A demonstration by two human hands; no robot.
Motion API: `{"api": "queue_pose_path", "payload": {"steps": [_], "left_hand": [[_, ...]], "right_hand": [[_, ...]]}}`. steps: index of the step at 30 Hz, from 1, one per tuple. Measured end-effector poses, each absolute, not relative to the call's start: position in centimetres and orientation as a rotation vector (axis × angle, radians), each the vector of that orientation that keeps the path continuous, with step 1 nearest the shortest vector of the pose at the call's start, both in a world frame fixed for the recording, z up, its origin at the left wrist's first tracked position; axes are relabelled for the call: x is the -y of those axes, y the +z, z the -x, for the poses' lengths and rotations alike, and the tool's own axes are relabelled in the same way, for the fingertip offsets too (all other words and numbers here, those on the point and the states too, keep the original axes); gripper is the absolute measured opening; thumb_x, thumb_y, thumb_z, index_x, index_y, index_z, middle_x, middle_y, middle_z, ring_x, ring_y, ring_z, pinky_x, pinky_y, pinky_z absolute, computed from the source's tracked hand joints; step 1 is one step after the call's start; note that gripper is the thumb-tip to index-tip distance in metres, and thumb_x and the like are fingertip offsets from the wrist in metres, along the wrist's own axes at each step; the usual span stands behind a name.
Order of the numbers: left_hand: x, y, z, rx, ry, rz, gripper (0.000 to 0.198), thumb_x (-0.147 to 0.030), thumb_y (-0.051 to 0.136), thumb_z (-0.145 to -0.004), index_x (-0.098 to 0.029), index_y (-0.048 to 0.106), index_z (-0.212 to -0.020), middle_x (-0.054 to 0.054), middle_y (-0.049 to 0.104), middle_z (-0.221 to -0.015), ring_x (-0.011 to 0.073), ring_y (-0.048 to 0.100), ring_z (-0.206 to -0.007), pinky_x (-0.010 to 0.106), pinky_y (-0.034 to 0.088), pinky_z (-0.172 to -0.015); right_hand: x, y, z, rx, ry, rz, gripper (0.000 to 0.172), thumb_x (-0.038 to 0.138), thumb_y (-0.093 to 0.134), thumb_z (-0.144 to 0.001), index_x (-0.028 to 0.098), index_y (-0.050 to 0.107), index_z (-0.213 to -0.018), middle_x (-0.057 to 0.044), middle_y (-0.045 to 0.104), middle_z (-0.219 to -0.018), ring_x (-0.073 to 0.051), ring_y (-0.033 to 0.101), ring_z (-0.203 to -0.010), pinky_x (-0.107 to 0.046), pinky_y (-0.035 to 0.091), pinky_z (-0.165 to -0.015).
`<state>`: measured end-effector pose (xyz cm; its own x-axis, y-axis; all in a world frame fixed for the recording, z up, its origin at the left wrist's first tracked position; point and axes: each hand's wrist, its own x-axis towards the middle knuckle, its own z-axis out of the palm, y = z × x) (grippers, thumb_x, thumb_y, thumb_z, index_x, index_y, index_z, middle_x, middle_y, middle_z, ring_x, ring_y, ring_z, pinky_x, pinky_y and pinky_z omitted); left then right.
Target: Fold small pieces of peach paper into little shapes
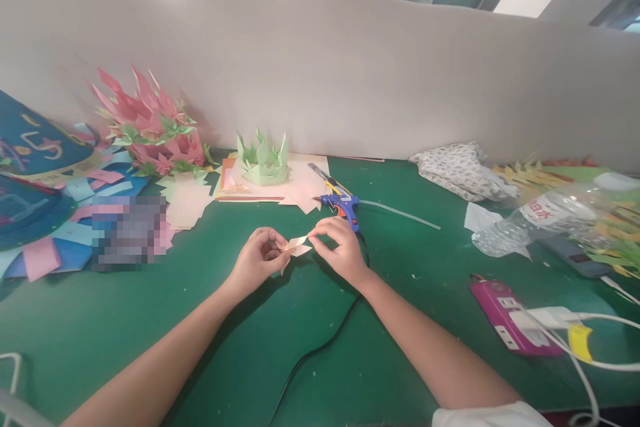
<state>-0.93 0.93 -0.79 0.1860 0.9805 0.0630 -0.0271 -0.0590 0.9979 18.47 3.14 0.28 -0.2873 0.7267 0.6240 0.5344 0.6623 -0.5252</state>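
Note:
Between my two hands, just above the green table, is a small folded paper flower [299,248] in pale peach with pointed petals. My left hand [260,255] grips its base with thumb and fingers. At the opposite side, my right hand [340,248] pinches the tip of one petal between thumb and forefinger. Right behind my right hand lies a blue glue gun [341,203], its nozzle pointing left and a clear glue stick [400,213] trailing from its back. A light green paper crown [264,163] stands farther back on a stack of coloured paper [310,173].
Pink paper crowns [160,120] and blue decorated hats [40,167] stand at the left. A plastic bottle [540,217], patterned cloth [460,170] and purple power strip [515,320] lie at the right. The black cord [320,347] crosses the table [240,373] below my right forearm.

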Motion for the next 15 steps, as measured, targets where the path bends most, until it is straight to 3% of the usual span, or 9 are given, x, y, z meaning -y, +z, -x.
{"api": "queue_pose_path", "payload": {"steps": [8, 15], "left_hand": [[-0.8, 0.4, 0.9, -1.034, 1.024, -1.157, 0.024, -0.026, 0.069, -0.067, -0.017, 0.050, -0.080, -0.003, 0.054, -0.072, 0.0070, 0.055, -0.060, 0.020, 0.043, -0.059], [-0.7, 0.9, 1.0, -1.060, 0.977, -1.155, 0.029, -0.035, 0.068, -0.068, -0.018, 0.050, -0.082, -0.003, 0.059, -0.061, 0.0108, 0.056, -0.060, 0.024, 0.042, -0.062]], "right_hand": [[-3.5, 0.3, -19.6, 2.038, 0.116, 0.906, 0.008, 0.025, 0.061, -0.080, 0.027, 0.069, -0.079, -0.001, 0.063, -0.090, -0.017, 0.054, -0.085, -0.037, 0.038, -0.083], [-3.3, 0.0, -19.3, 2.024, 0.130, 0.904, 0.011, 0.023, 0.060, -0.080, 0.028, 0.069, -0.083, -0.001, 0.062, -0.095, -0.017, 0.054, -0.089, -0.037, 0.039, -0.084]]}}
